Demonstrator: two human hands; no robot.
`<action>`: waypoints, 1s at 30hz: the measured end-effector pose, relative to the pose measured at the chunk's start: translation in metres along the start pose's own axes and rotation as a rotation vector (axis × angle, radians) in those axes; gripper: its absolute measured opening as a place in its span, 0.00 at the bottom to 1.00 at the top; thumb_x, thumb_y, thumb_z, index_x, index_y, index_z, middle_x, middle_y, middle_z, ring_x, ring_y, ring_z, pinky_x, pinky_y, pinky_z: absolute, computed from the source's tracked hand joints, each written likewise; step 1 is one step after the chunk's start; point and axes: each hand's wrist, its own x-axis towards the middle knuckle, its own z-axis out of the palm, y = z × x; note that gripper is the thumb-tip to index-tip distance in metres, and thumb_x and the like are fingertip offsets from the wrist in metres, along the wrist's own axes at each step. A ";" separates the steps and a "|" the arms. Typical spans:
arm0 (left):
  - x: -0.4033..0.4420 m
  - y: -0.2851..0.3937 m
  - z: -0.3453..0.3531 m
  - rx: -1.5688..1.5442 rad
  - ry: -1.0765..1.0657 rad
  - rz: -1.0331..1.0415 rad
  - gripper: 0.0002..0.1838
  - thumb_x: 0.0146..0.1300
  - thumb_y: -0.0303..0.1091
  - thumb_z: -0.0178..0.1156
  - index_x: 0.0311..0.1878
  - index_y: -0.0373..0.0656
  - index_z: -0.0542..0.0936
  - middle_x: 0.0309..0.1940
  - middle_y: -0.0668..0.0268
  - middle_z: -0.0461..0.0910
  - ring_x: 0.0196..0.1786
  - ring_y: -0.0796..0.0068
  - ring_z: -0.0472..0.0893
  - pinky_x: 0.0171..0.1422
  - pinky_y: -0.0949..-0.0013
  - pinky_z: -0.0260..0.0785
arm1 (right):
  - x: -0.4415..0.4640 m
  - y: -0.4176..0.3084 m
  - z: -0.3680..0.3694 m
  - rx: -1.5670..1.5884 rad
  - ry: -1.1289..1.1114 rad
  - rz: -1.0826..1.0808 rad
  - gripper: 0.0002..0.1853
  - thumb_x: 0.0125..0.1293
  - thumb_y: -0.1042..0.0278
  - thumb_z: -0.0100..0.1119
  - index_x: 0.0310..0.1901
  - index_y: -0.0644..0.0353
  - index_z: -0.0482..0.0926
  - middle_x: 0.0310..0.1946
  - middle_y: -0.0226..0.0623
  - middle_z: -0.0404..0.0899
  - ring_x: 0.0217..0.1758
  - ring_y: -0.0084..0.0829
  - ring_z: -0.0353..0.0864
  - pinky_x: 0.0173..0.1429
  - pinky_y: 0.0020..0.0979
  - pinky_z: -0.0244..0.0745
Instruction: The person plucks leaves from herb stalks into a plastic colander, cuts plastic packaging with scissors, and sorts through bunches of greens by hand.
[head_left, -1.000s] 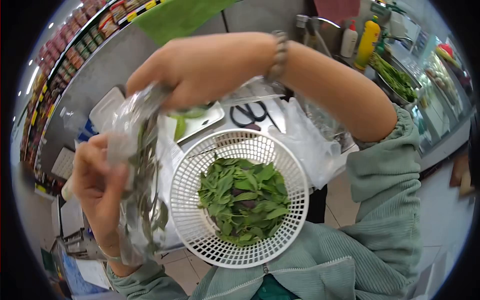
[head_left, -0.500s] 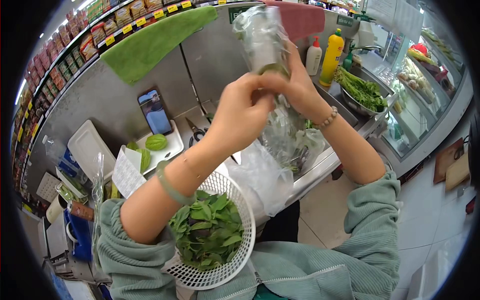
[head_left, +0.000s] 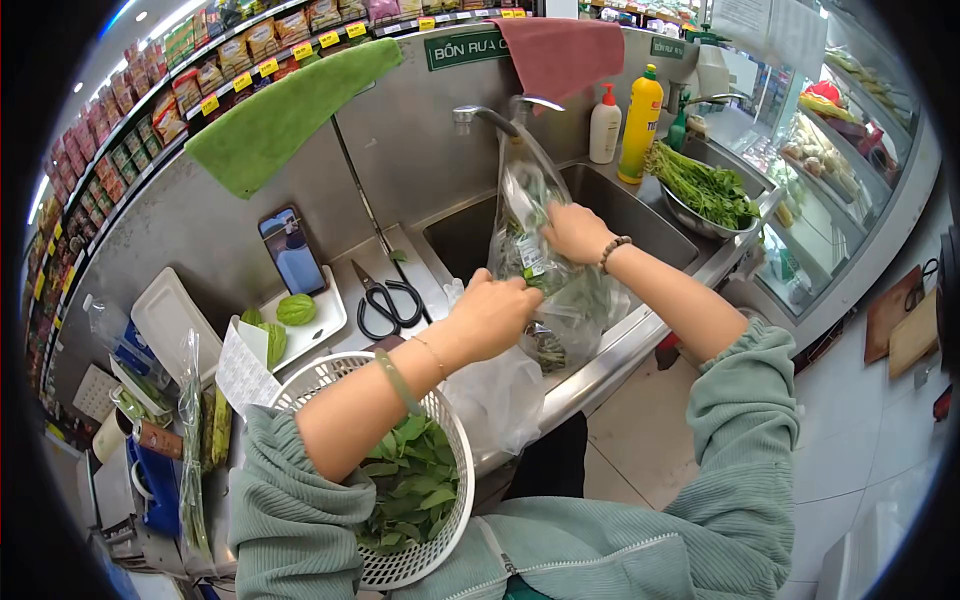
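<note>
A clear plastic bag hangs from the faucet over the sink's front edge. Inside are crumpled clear wrappers, one with a white barcode label, and some dark green scraps. My right hand is at the bag's upper part, fingers curled on a crumpled clear plastic wrapper. Lower down, my left hand pinches the bag's left side; its fingertips are partly hidden. Beneath my left forearm, a white perforated basket holds green leaves. A whitish plastic bag lies beside the basket.
Black-handled scissors and a white tray with green chayotes lie left of the sink. A phone leans behind. At right stand a yellow bottle, a white pump bottle and a bowl of greens.
Both hands have come down from high in front of the faucet, the right one with the wrapper. The clear bag now hangs open from the faucet, and the view has shifted slightly.
</note>
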 end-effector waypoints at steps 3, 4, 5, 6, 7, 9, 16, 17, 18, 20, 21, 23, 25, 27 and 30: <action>-0.002 -0.009 -0.012 -0.024 0.086 -0.038 0.06 0.64 0.31 0.54 0.41 0.45 0.80 0.34 0.61 0.76 0.36 0.60 0.77 0.48 0.61 0.60 | -0.001 -0.004 0.002 -0.203 -0.241 -0.147 0.13 0.56 0.69 0.59 0.41 0.66 0.82 0.40 0.55 0.83 0.47 0.54 0.82 0.49 0.46 0.77; -0.002 -0.009 -0.012 -0.022 0.129 -0.014 0.06 0.63 0.31 0.55 0.41 0.47 0.80 0.34 0.61 0.76 0.37 0.61 0.77 0.48 0.61 0.59 | -0.001 -0.009 0.002 -0.230 -0.293 -0.216 0.11 0.55 0.69 0.59 0.37 0.66 0.84 0.41 0.54 0.83 0.48 0.52 0.82 0.49 0.46 0.78; 0.002 -0.008 -0.011 -0.041 0.160 0.005 0.06 0.63 0.30 0.55 0.41 0.47 0.80 0.34 0.61 0.76 0.38 0.61 0.77 0.48 0.61 0.59 | 0.004 -0.012 0.007 -0.239 -0.371 -0.309 0.12 0.55 0.67 0.60 0.38 0.65 0.83 0.40 0.53 0.83 0.47 0.50 0.83 0.48 0.45 0.78; 0.005 -0.005 -0.008 -0.064 0.191 0.025 0.06 0.62 0.30 0.56 0.41 0.47 0.80 0.35 0.61 0.76 0.39 0.62 0.77 0.48 0.61 0.58 | 0.013 -0.016 0.018 -0.249 -0.452 -0.399 0.14 0.54 0.66 0.61 0.39 0.65 0.83 0.40 0.52 0.84 0.45 0.48 0.84 0.47 0.44 0.78; 0.008 -0.001 -0.006 -0.087 0.223 0.049 0.06 0.62 0.30 0.56 0.41 0.46 0.80 0.35 0.61 0.76 0.39 0.62 0.77 0.47 0.61 0.58 | 0.022 -0.019 0.032 -0.259 -0.533 -0.487 0.15 0.54 0.64 0.62 0.40 0.65 0.83 0.40 0.51 0.84 0.44 0.46 0.85 0.46 0.43 0.79; 0.011 0.008 -0.004 -0.130 0.261 0.089 0.06 0.59 0.27 0.57 0.39 0.45 0.80 0.38 0.60 0.77 0.43 0.62 0.77 0.47 0.60 0.59 | 0.054 -0.012 0.081 0.144 -0.791 -0.148 0.18 0.53 0.59 0.64 0.39 0.66 0.82 0.36 0.46 0.84 0.39 0.40 0.84 0.43 0.40 0.79; -0.049 0.005 -0.041 -0.096 0.229 0.112 0.24 0.55 0.29 0.65 0.56 0.44 0.73 0.57 0.53 0.68 0.58 0.54 0.73 0.57 0.55 0.65 | 0.049 -0.032 0.002 -0.210 -0.675 -0.382 0.14 0.50 0.60 0.62 0.31 0.64 0.84 0.27 0.43 0.84 0.32 0.39 0.84 0.40 0.41 0.77; -0.064 0.005 -0.053 -0.122 0.206 0.097 0.25 0.55 0.30 0.66 0.57 0.44 0.72 0.59 0.52 0.66 0.59 0.53 0.72 0.58 0.54 0.65 | 0.047 -0.030 -0.013 -0.175 -0.567 -0.439 0.14 0.50 0.61 0.62 0.31 0.64 0.85 0.28 0.44 0.85 0.31 0.41 0.83 0.40 0.41 0.77; -0.077 0.004 -0.064 -0.150 0.182 0.081 0.27 0.54 0.31 0.67 0.58 0.44 0.70 0.62 0.51 0.65 0.61 0.51 0.71 0.59 0.53 0.65 | 0.050 -0.024 -0.017 -0.160 -0.454 -0.463 0.13 0.52 0.62 0.60 0.33 0.61 0.85 0.30 0.45 0.84 0.34 0.45 0.83 0.42 0.43 0.77; -0.100 0.002 -0.083 -0.149 0.163 0.055 0.27 0.55 0.32 0.67 0.58 0.44 0.71 0.62 0.51 0.65 0.61 0.50 0.71 0.59 0.53 0.65 | 0.029 -0.045 -0.037 -0.092 -0.152 -0.396 0.12 0.53 0.62 0.59 0.34 0.59 0.84 0.30 0.45 0.84 0.37 0.46 0.83 0.43 0.44 0.78; -0.109 -0.001 -0.088 -0.150 0.153 0.042 0.27 0.56 0.33 0.67 0.58 0.44 0.71 0.62 0.50 0.65 0.60 0.50 0.71 0.59 0.53 0.65 | 0.015 -0.057 -0.048 -0.057 -0.002 -0.361 0.11 0.53 0.62 0.59 0.35 0.58 0.84 0.31 0.46 0.84 0.38 0.46 0.83 0.43 0.44 0.78; -0.117 -0.006 -0.088 -0.107 0.174 0.038 0.28 0.55 0.35 0.68 0.59 0.45 0.71 0.60 0.50 0.66 0.59 0.48 0.71 0.59 0.52 0.65 | 0.004 -0.082 -0.044 0.045 0.123 -0.438 0.11 0.55 0.64 0.57 0.38 0.58 0.82 0.34 0.46 0.83 0.41 0.46 0.83 0.43 0.44 0.78; -0.120 -0.009 -0.089 -0.079 0.181 0.050 0.28 0.56 0.36 0.68 0.59 0.45 0.71 0.59 0.50 0.67 0.58 0.48 0.71 0.59 0.52 0.66 | -0.006 -0.111 -0.024 0.128 0.259 -0.549 0.12 0.55 0.65 0.58 0.40 0.58 0.81 0.36 0.44 0.83 0.40 0.46 0.83 0.43 0.44 0.78; -0.125 -0.007 -0.089 -0.051 0.153 0.024 0.27 0.56 0.36 0.67 0.58 0.45 0.72 0.57 0.51 0.68 0.56 0.48 0.72 0.58 0.52 0.66 | -0.023 -0.147 -0.010 0.021 0.135 -0.657 0.12 0.56 0.64 0.59 0.41 0.58 0.77 0.37 0.41 0.80 0.40 0.46 0.83 0.41 0.45 0.79; -0.140 0.002 -0.101 -0.020 0.040 -0.030 0.25 0.56 0.37 0.67 0.56 0.45 0.74 0.54 0.54 0.69 0.54 0.50 0.73 0.58 0.53 0.66 | -0.045 -0.179 -0.005 0.122 0.057 -0.846 0.14 0.57 0.61 0.60 0.42 0.58 0.74 0.35 0.42 0.78 0.41 0.45 0.82 0.40 0.45 0.78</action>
